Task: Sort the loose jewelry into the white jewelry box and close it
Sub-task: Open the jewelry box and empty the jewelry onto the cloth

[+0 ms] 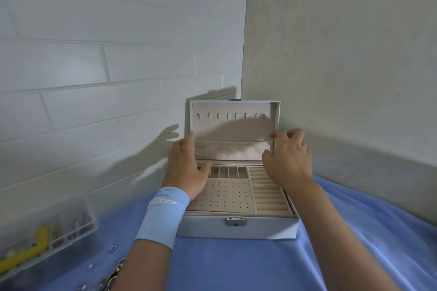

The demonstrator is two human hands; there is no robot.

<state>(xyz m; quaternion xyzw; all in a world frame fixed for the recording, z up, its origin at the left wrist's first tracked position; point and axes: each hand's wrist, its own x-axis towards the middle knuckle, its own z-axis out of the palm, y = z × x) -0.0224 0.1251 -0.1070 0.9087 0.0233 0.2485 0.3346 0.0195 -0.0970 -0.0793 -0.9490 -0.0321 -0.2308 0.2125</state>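
the fingers (189, 140) of the left hand (186, 165) curl round the left edge of the upright lid (233, 125), thumb lying over the small compartments below. the fingers (282, 135) of the right hand (289, 158) bend onto the lid's right edge and grip it. a pale blue wristband (163, 215) wraps the left wrist. the white jewelry box (236, 230) sits open at the centre of the frame on a blue cloth (236, 267), its latch (235, 221) facing the camera, its back near the wall corner. at the lower left lie loose jewelry (115, 271) and a clear plastic organiser (71, 227), blurred.
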